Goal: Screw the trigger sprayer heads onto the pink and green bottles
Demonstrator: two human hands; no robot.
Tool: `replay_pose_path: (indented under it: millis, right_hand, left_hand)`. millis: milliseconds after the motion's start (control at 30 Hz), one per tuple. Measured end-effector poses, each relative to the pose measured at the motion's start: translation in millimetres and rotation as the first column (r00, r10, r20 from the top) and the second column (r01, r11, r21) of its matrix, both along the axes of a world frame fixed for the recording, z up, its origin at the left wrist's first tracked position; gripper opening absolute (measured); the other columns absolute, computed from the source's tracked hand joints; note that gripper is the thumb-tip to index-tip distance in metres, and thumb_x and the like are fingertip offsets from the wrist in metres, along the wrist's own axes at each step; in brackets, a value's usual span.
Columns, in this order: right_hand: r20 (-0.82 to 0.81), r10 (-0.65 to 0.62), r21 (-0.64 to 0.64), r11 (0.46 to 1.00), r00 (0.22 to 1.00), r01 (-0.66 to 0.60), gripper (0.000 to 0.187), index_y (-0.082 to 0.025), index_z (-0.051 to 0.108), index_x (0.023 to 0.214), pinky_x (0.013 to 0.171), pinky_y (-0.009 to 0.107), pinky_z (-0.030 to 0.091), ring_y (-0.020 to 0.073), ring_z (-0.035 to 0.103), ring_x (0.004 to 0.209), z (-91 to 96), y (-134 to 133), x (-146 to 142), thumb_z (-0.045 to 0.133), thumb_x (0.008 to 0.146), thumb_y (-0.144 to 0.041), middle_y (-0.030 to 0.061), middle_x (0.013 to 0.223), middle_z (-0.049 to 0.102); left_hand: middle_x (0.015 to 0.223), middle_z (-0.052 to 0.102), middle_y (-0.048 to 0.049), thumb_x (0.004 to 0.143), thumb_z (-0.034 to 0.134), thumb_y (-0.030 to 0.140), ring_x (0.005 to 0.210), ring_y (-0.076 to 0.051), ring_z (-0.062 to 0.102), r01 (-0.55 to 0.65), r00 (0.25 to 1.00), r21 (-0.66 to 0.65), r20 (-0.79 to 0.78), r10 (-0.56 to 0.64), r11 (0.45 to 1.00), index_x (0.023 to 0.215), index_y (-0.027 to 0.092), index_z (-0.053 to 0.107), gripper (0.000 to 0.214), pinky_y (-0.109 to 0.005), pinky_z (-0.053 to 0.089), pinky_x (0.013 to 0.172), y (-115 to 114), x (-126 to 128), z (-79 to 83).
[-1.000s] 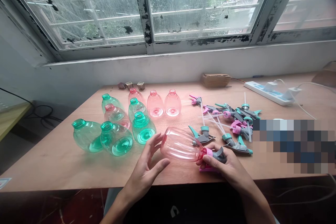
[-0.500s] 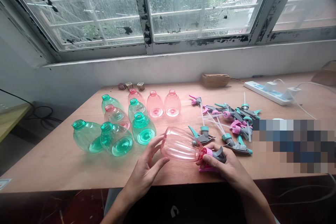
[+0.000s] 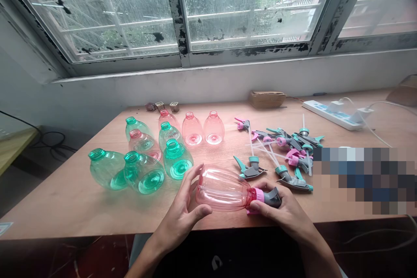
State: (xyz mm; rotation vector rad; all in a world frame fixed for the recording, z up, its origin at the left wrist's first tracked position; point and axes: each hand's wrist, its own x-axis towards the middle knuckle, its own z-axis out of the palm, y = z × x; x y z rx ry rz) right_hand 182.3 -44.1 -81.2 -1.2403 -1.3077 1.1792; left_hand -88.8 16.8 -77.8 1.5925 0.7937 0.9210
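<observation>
A clear pink bottle (image 3: 223,190) lies on its side just above the near edge of the wooden table (image 3: 71,200). My left hand (image 3: 182,215) curls round the bottle's base end, thumb below and fingers on top. A grey spray head with a pink collar (image 3: 265,197) sits on the bottle's neck, and my right hand (image 3: 283,213) is closed around it.
Several empty green bottles (image 3: 143,173) and pink bottles (image 3: 192,129) stand and lie to the left and behind. A pile of loose spray heads (image 3: 286,147) lies at the right. A white power strip (image 3: 332,114) and a cardboard box (image 3: 267,99) sit near the wall.
The bottle has dropped lower and nearer to me. My left hand went from open beside the base to wrapped round it. My right hand stayed on the spray head.
</observation>
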Motion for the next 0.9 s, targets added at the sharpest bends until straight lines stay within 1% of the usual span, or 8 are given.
replay_pose_path:
  millis: [133,200,300,367,500,600,700,900]
  right_hand:
    - [-0.019,-0.012,0.002,1.000,1.000,0.013,0.029,-0.019,0.073,0.093,0.065,0.030,0.055,0.0206,0.070,0.070,-1.4,1,0,0.081,0.085,-0.046,0.0023,0.078,0.075]
    - [-0.104,0.001,-0.028,1.000,0.995,-0.004,0.031,-0.018,0.071,0.090,0.068,0.033,0.059,0.0223,0.072,0.070,-2.7,1,0,0.080,0.086,-0.048,0.0035,0.076,0.076]
    - [-0.231,-0.005,-0.028,1.000,0.973,-0.002,0.034,-0.018,0.070,0.086,0.071,0.037,0.063,0.0237,0.074,0.071,-4.0,3,-1,0.080,0.085,-0.050,0.0059,0.076,0.077]
    - [-0.269,-0.020,-0.017,1.000,0.963,0.016,0.034,-0.018,0.071,0.085,0.071,0.036,0.063,0.0231,0.074,0.071,-4.4,3,-2,0.082,0.084,-0.050,0.0065,0.077,0.078]
    - [-0.280,-0.026,-0.032,0.999,0.960,0.018,0.032,-0.017,0.070,0.087,0.069,0.035,0.063,0.0227,0.074,0.070,-5.6,3,-2,0.083,0.084,-0.047,0.0065,0.076,0.078]
    - [-0.199,-0.018,-0.040,0.999,0.980,0.011,0.032,-0.017,0.072,0.089,0.069,0.035,0.062,0.0221,0.072,0.070,-7.0,3,0,0.084,0.082,-0.046,0.0058,0.077,0.077]
    - [-0.146,-0.014,-0.055,0.998,0.989,0.006,0.032,-0.018,0.074,0.093,0.068,0.033,0.061,0.0215,0.070,0.071,-7.4,2,1,0.086,0.079,-0.045,0.0033,0.080,0.074]
    - [-0.076,-0.023,-0.004,1.000,0.997,0.022,0.036,-0.021,0.074,0.102,0.071,0.032,0.059,0.0248,0.071,0.079,-11.8,3,5,0.082,0.082,-0.049,0.0045,0.087,0.075]
  left_hand:
    - [0.164,0.040,-0.0058,0.089,0.078,0.038,0.151,-0.035,0.036,0.026,0.998,-0.088,0.053,-0.022,0.996,0.153,0.039,0.040,0.075,-0.051,0.034,0.123,0,0,-2.8]
    - [0.165,0.039,-0.0034,0.089,0.078,0.035,0.153,-0.034,0.033,0.025,1.000,-0.034,-0.005,-0.025,0.999,0.152,0.041,0.043,0.072,-0.049,0.031,0.125,1,0,-1.4]
    - [0.169,0.032,0.0033,0.092,0.075,0.033,0.159,-0.031,0.018,-0.019,0.991,0.115,-0.132,0.035,0.993,0.153,0.046,0.041,0.071,-0.049,0.016,0.130,1,1,1.6]
    - [0.169,0.031,0.0045,0.094,0.072,0.034,0.159,-0.030,0.015,-0.031,0.984,0.157,-0.168,0.058,0.987,0.154,0.047,0.038,0.070,-0.050,0.011,0.130,0,1,2.2]
    - [0.172,0.025,0.0016,0.092,0.074,0.037,0.159,-0.031,0.017,0.012,0.986,0.054,-0.165,-0.003,0.998,0.159,0.047,0.027,0.082,-0.052,0.015,0.129,-4,-1,0.7]
    - [0.173,0.021,-0.0014,0.089,0.075,0.047,0.159,-0.033,0.015,0.043,0.995,-0.022,-0.092,-0.045,0.999,0.161,0.043,0.021,0.090,-0.053,0.014,0.129,-4,-4,-1.5]
    - [0.172,0.024,-0.0051,0.090,0.070,0.057,0.158,-0.035,0.018,0.070,0.998,-0.075,-0.001,-0.070,0.995,0.161,0.039,0.026,0.085,-0.055,0.017,0.128,-3,-6,-3.6]
    - [0.165,0.039,-0.0080,0.088,0.075,0.050,0.152,-0.036,0.033,0.035,0.998,-0.125,0.059,-0.028,0.992,0.153,0.035,0.041,0.075,-0.048,0.031,0.124,-1,-2,-2.0]
